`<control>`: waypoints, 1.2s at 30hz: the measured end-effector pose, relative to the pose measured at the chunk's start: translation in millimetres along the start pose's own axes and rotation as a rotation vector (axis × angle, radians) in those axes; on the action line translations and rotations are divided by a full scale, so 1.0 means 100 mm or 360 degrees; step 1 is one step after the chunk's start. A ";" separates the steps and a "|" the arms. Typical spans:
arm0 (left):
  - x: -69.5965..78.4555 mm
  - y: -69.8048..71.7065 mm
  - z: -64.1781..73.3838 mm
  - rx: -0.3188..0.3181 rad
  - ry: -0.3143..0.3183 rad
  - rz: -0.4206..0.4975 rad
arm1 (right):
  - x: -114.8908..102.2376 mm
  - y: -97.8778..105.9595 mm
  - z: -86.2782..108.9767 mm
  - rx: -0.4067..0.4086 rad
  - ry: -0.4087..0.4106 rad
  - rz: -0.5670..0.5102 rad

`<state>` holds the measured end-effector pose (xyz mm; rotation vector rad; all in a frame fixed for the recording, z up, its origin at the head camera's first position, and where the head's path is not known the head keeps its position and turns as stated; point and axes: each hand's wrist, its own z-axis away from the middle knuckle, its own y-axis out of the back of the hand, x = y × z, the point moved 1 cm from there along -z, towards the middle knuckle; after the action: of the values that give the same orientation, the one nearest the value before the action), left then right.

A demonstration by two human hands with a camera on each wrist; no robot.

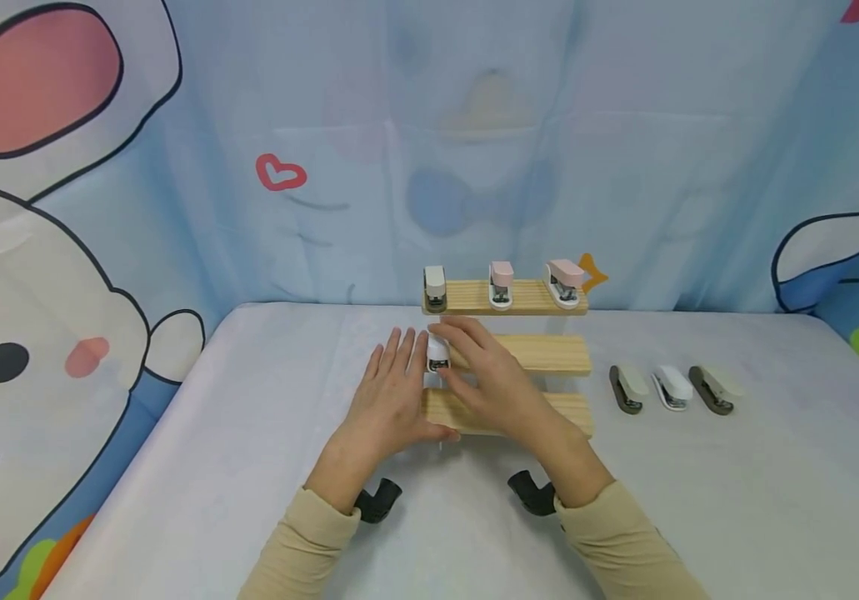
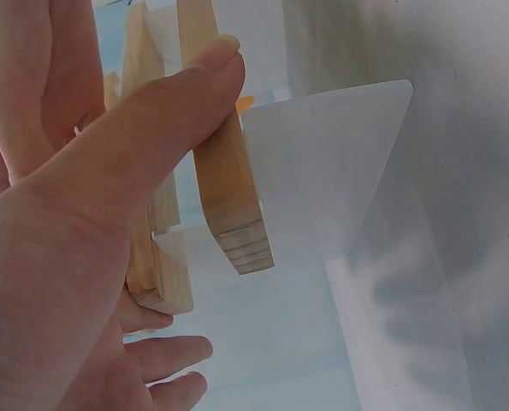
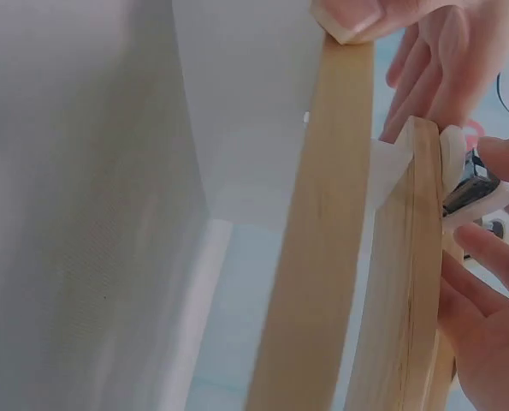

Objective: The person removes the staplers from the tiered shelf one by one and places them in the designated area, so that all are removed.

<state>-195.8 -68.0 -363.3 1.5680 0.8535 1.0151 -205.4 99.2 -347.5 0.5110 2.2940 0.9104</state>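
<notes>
On the left end of the middle wooden shelf (image 1: pixel 549 354) stands a small white stapler (image 1: pixel 438 357). My right hand (image 1: pixel 500 383) pinches it, with the thumb in front and fingers behind; the right wrist view shows the stapler (image 3: pixel 470 188) framed by those fingers. My left hand (image 1: pixel 395 400) is held up along the rack's left end, its fingers straight and close beside the stapler. Its thumb rests on the edge of the lowest shelf (image 2: pixel 228 197). Clear side panels (image 2: pixel 331 154) carry the shelves.
On the top shelf (image 1: pixel 466 296) stand a white-and-grey stapler (image 1: pixel 435 287) and two pink staplers (image 1: pixel 501 287). Right of the rack, a grey-based stapler (image 1: pixel 627 389), a white stapler (image 1: pixel 672 387) and another grey-based stapler (image 1: pixel 712 389) lie on the white-covered table (image 1: pixel 699 500). Behind hangs a printed curtain (image 1: pixel 369 167).
</notes>
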 end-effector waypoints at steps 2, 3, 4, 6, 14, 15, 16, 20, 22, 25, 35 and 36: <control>0.00 0.00 0.00 0.0013 -0.0007 -0.0005 | 0.00 -0.01 0.00 -0.0018 -0.0014 0.0006; 0.00 0.00 0.00 0.0010 -0.0005 -0.0004 | -0.01 -0.01 0.00 -0.0024 -0.0020 0.0009; 0.00 0.00 0.01 0.0009 -0.0003 0.0001 | -0.01 -0.01 0.01 -0.0029 -0.0022 0.0018; 0.00 0.01 0.01 0.0013 -0.0005 0.0013 | -0.01 -0.01 0.01 -0.0032 -0.0026 0.0021; 0.00 0.00 0.02 0.0038 -0.0019 0.0033 | 0.01 0.04 0.02 -0.0014 -0.0075 0.0027; 0.00 0.00 0.02 0.0042 -0.0021 0.0032 | 0.01 0.04 0.02 -0.0012 -0.0083 0.0034; 0.00 0.00 0.02 0.0047 -0.0023 0.0031 | 0.02 0.05 0.03 -0.0009 -0.0091 0.0041; -0.01 -0.01 0.02 0.0058 -0.0034 0.0037 | 0.02 0.07 0.04 0.0000 -0.0106 0.0071; -0.01 -0.02 0.01 0.0057 -0.0038 0.0046 | 0.02 0.08 0.04 0.0007 -0.0101 0.0090; -0.01 -0.02 0.01 0.0052 -0.0041 0.0059 | 0.03 0.10 0.05 0.0009 -0.0082 0.0124; 0.01 -0.01 0.00 0.0058 -0.0105 0.0038 | 0.06 0.15 0.08 -0.0002 -0.0080 0.0151; 0.01 -0.01 0.00 0.0056 -0.0110 0.0031 | 0.06 0.15 0.08 0.0003 -0.0078 0.0155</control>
<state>-195.6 -66.7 -364.5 1.6352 0.8136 0.9586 -202.6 116.7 -343.9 0.6437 2.2422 0.9321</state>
